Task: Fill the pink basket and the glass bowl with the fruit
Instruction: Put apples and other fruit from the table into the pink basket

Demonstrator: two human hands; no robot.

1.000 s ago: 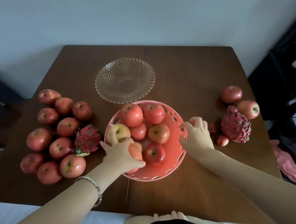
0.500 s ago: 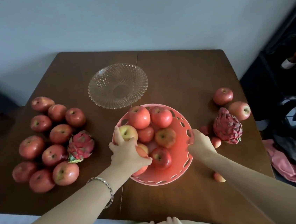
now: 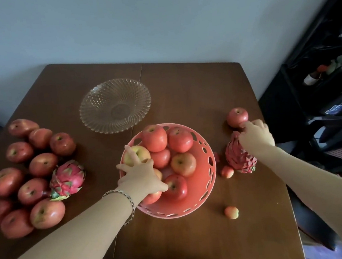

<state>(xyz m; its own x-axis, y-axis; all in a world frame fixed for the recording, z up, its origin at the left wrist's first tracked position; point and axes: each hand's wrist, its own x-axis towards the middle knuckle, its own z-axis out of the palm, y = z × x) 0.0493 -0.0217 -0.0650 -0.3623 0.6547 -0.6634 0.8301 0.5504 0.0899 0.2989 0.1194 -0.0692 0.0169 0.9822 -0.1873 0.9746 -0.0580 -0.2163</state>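
Observation:
The pink basket (image 3: pixel 209 173) stands at the table's middle with several red apples in it. My left hand (image 3: pixel 140 174) lies palm down inside its left side, fingers spread over an apple (image 3: pixel 152 197) and touching a yellowish apple (image 3: pixel 141 152). The glass bowl (image 3: pixel 115 105) behind the basket is empty. My right hand (image 3: pixel 255 136) is cupped over an apple at the right, mostly hidden, just behind a dragon fruit (image 3: pixel 239 160) and beside a red apple (image 3: pixel 237 117). Several apples (image 3: pixel 43 164) and a second dragon fruit (image 3: pixel 67 179) lie at the left.
Small red fruits lie right of the basket (image 3: pixel 227 171) and near the front (image 3: pixel 231 212). The brown table (image 3: pixel 182 86) ends close to my right hand. Black bags and clutter (image 3: pixel 320 96) stand beyond that edge. A grey wall is behind.
My right hand left the basket's right rim and reached back right onto the apple behind the dragon fruit. My left hand's fingers spread over the apple in the basket. A small fruit rolled forward.

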